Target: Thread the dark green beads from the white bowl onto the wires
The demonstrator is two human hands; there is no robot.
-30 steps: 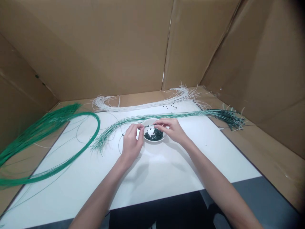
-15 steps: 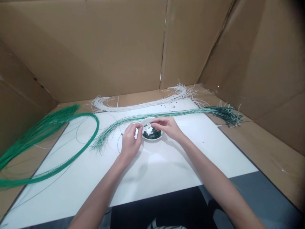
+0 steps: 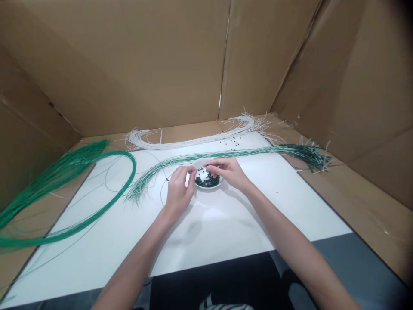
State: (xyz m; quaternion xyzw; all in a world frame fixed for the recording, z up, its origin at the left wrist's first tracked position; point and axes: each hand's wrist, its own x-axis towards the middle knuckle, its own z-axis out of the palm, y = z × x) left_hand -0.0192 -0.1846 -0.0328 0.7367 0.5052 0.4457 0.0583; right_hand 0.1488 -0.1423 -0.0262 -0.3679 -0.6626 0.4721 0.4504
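A small white dish (image 3: 213, 187) holding several dark green beads (image 3: 208, 181) sits on the white board (image 3: 226, 219). My left hand (image 3: 178, 191) is just left of the dish, its fingers pinched on a thin cord (image 3: 163, 189) that loops down beside it. My right hand (image 3: 229, 171) hovers over the dish's right rim, fingertips pinched together at the cord's tip above the beads. What the right fingertips hold is too small to name.
A long bundle of pale green cords (image 3: 232, 154) runs behind the dish. White cords (image 3: 193, 140) lie further back with a few loose beads (image 3: 230, 143). Bright green cords (image 3: 64, 172) loop at the left. Cardboard walls (image 3: 145, 64) enclose the board.
Both hands stay at the dish with only small finger movements. The view shifted slightly down and then back up.
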